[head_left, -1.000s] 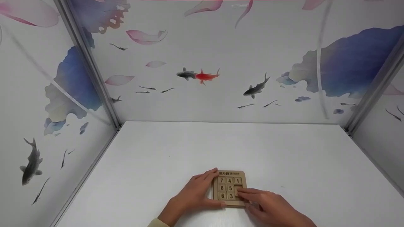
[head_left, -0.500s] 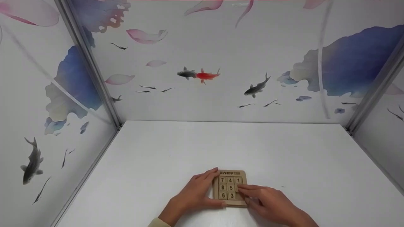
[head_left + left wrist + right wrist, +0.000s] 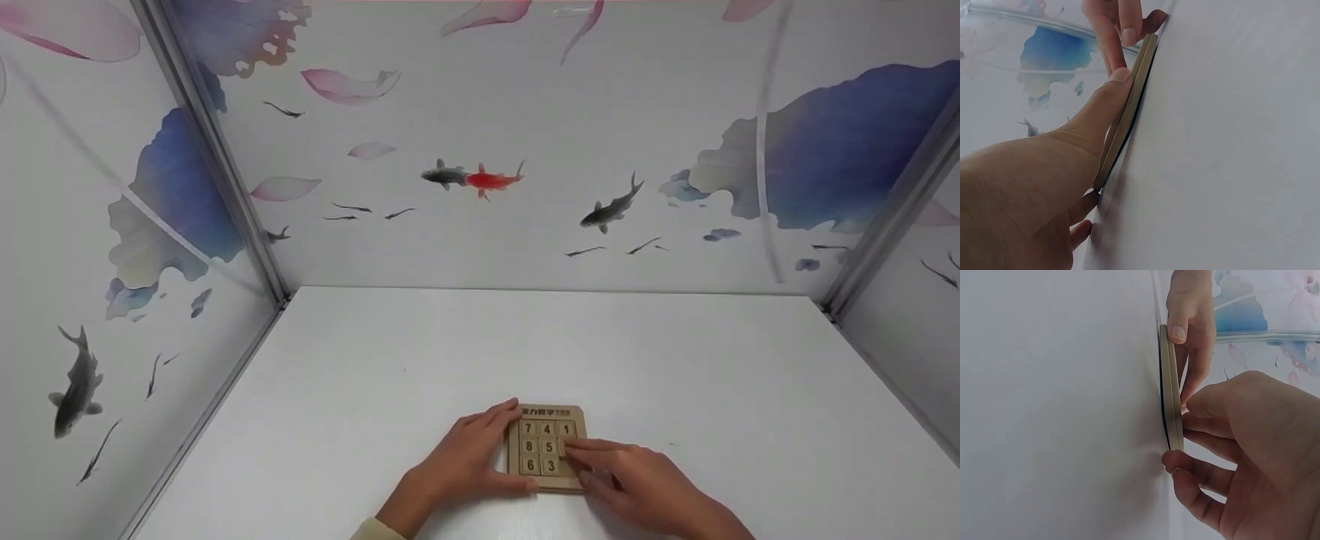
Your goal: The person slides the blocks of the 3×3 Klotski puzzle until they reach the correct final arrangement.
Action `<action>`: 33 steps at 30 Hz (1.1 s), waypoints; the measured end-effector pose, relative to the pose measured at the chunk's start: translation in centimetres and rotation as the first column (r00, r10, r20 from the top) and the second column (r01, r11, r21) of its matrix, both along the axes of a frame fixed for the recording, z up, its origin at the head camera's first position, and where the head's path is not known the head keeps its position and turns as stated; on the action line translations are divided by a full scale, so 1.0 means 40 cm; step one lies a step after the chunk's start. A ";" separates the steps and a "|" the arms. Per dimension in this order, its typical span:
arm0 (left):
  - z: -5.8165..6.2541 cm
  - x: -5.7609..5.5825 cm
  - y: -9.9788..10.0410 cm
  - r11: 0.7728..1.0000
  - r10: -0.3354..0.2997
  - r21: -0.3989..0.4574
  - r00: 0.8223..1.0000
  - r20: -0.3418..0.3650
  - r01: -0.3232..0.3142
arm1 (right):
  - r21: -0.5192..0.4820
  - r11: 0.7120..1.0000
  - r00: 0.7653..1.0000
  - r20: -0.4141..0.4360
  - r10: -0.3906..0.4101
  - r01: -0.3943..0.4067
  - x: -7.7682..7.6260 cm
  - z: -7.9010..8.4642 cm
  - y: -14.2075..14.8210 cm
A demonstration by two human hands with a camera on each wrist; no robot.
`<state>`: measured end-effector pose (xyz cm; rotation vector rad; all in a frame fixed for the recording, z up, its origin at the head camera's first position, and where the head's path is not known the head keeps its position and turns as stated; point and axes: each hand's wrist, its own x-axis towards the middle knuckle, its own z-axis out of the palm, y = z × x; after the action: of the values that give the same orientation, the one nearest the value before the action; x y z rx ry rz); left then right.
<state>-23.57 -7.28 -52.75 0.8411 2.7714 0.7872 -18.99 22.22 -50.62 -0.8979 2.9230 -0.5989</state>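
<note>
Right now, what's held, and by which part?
The number puzzle: left hand grips its left side, thumb at the near edge; right hand touches its right side.

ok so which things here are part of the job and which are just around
Part of the job:
wooden number puzzle
left hand, gripping the puzzle's left side
right hand, touching the puzzle's right column

Just around:
white table
back wall, printed with fish and petals
metal corner posts
</note>
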 end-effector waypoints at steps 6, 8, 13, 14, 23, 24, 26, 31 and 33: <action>-0.001 0.003 -0.002 1.000 -0.002 -0.004 1.000 -0.010 0.002 | -0.009 1.000 0.999 -0.046 0.006 -0.006 0.010 0.001 -0.006; -0.002 0.004 -0.003 1.000 -0.005 -0.005 1.000 -0.013 0.005 | -0.018 1.000 0.999 -0.035 0.004 -0.005 0.014 0.001 -0.007; -0.005 0.004 -0.003 1.000 -0.009 -0.015 1.000 -0.027 0.008 | -0.046 0.999 1.000 -0.014 0.023 -0.024 0.024 0.003 -0.014; -0.006 0.003 -0.003 1.000 -0.009 -0.017 1.000 -0.029 0.008 | -0.051 0.998 0.999 -0.005 0.032 -0.032 0.026 0.003 -0.016; -0.004 0.002 -0.001 1.000 -0.008 -0.015 0.999 -0.042 0.007 | -0.082 0.990 0.989 0.082 0.123 -0.117 0.031 0.000 -0.028; -0.005 0.001 -0.001 1.000 -0.008 -0.014 0.999 -0.042 0.007 | -0.080 0.989 0.988 0.077 0.131 -0.125 0.031 -0.001 -0.028; -0.005 0.001 -0.001 1.000 -0.006 -0.016 0.999 -0.038 0.005 | -0.069 0.990 0.988 0.077 0.131 -0.126 0.032 0.000 -0.027; -0.005 0.001 -0.001 1.000 -0.001 -0.021 1.000 -0.027 0.000 | -0.069 0.989 0.988 0.076 0.134 -0.129 0.033 0.002 -0.023; -0.006 0.001 -0.001 1.000 0.000 -0.021 1.000 -0.028 -0.001 | -0.075 0.988 0.988 0.061 0.142 -0.137 0.034 0.002 -0.023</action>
<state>-23.52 -7.33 -52.97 0.8543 2.7992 0.7504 -17.63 21.30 -50.55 -1.0581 2.7676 -0.7109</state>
